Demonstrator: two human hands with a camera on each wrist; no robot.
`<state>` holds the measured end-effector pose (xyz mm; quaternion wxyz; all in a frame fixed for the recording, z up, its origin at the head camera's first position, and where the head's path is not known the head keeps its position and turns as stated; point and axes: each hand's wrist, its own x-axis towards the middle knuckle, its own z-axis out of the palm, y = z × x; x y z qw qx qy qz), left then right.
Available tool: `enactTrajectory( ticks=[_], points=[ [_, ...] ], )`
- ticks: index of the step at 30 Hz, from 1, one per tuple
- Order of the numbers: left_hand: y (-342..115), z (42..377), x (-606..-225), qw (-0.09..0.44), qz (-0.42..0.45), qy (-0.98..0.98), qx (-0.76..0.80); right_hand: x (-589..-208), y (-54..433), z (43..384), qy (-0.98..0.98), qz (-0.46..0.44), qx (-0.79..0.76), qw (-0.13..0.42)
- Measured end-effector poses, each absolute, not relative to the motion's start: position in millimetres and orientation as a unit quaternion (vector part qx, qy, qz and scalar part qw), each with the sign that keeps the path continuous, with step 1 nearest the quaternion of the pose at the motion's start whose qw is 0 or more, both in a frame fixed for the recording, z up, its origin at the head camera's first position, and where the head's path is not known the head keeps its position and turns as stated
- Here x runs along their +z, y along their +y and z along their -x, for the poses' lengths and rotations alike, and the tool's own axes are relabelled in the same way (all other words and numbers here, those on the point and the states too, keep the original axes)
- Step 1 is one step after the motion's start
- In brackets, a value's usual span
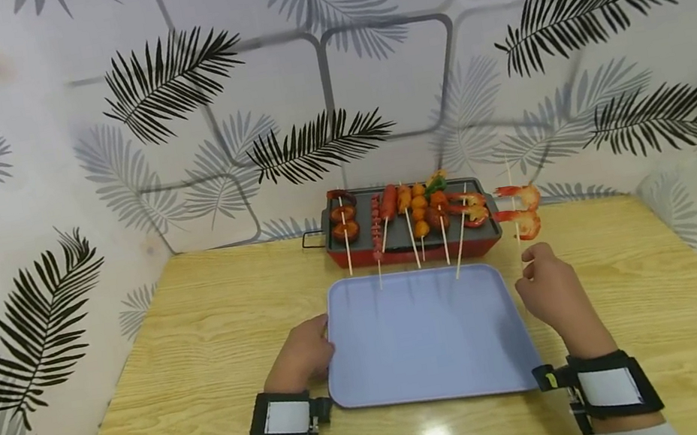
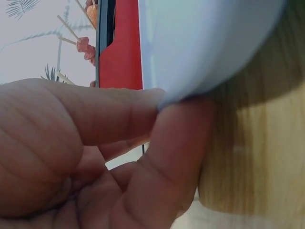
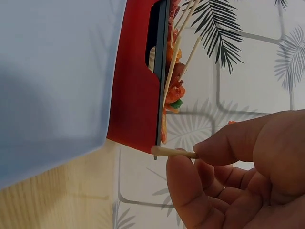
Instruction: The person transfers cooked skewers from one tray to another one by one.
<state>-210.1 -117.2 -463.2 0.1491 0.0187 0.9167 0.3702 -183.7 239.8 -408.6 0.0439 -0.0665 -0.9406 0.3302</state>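
My left hand (image 1: 300,352) pinches the left rim of a pale blue tray (image 1: 428,334), thumb on top and a finger beneath, as the left wrist view shows. To the tray's right, my right hand (image 1: 553,291) holds a shrimp skewer (image 1: 527,223) upright by the lower end of its stick. Two orange-red shrimps sit on that skewer, just off the grill's right end. In the right wrist view the stick end (image 3: 174,152) pokes out between thumb and forefinger. Directly behind the tray stands a small red grill (image 1: 481,245) with a dark top.
Several skewers lie across the grill, among them sausage (image 1: 389,202), orange balls (image 1: 419,210), diced meat (image 1: 376,228) and another shrimp skewer (image 1: 474,209). Their sticks overhang its front towards the tray. A wire handle (image 1: 312,240) juts out left. Leaf-patterned wall covering (image 1: 396,88) rises behind the wooden table (image 1: 202,332).
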Motion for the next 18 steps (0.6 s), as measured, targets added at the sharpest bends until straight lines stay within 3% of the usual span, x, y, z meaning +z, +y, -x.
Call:
enactTrajectory(
  ticks=[18],
  points=[
    [-118, 210, -466, 0.157, -0.012, 0.903, 0.399, -424, 251, 155, -0.938, 0.055, 0.341, -0.021]
  ],
)
